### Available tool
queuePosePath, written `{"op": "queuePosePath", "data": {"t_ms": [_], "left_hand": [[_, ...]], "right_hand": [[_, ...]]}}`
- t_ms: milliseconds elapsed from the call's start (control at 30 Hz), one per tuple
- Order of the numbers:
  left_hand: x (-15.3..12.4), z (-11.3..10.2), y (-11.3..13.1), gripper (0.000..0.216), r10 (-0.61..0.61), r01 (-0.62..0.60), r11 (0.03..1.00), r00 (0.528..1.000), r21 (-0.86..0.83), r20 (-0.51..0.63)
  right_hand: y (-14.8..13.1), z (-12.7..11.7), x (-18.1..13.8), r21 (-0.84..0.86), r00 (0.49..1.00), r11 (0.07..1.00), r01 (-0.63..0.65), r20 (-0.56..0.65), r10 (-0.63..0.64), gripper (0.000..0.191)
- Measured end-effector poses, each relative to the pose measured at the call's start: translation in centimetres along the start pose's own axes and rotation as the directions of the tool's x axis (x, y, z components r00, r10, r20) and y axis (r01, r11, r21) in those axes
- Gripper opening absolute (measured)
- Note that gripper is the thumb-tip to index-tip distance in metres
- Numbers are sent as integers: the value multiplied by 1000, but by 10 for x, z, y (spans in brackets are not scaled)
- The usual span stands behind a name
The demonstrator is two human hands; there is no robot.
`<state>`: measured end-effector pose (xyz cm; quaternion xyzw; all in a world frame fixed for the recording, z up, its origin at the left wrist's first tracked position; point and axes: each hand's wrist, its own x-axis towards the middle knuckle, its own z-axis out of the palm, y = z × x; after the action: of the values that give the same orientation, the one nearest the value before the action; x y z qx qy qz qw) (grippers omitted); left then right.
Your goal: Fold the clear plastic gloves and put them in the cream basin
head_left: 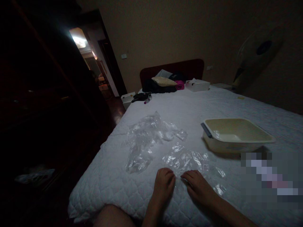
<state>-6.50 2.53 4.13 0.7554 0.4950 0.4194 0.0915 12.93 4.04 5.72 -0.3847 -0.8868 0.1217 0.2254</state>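
Both hands rest low over the near part of the bed, at the near edge of a crinkled clear plastic bag. My left hand is closed, its fingertips pinching the edge of the film. A short gap to the right, my right hand pinches the same edge with thumb and fingers. The film spreads flat beyond and to the right of the hands. Farther left, a heap of clear plastic bags lies loose on the quilted white bed cover. The exact grip of the fingertips is partly hidden.
An empty cream plastic basin with a grey handle stands at the right. Clothes and a cushion, a white box and a dark bag lie toward the headboard. A fan stands behind. A blurred patch covers the lower right.
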Motion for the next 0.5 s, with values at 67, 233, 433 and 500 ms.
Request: {"op": "queuePosePath", "data": {"t_ms": [67,233,433,500], "left_hand": [[0,0,0,12,7,-7,1000,1000,-1,-3],[1,-2,1,12,12,-13,1000,1000,-6,-12],[2,-4,2,12,25,-25,1000,1000,-15,-14],[2,-4,2,12,22,-23,1000,1000,-13,-19]], "right_hand": [[1,1,-2,-30,1000,999,19,-20,-19,41],[-5,4,-2,-73,999,996,43,-12,-44,39],[-15,-5,4,-53,997,997,47,55,-44,39],[-16,-5,3,-49,996,997,66,63,-63,51]]}}
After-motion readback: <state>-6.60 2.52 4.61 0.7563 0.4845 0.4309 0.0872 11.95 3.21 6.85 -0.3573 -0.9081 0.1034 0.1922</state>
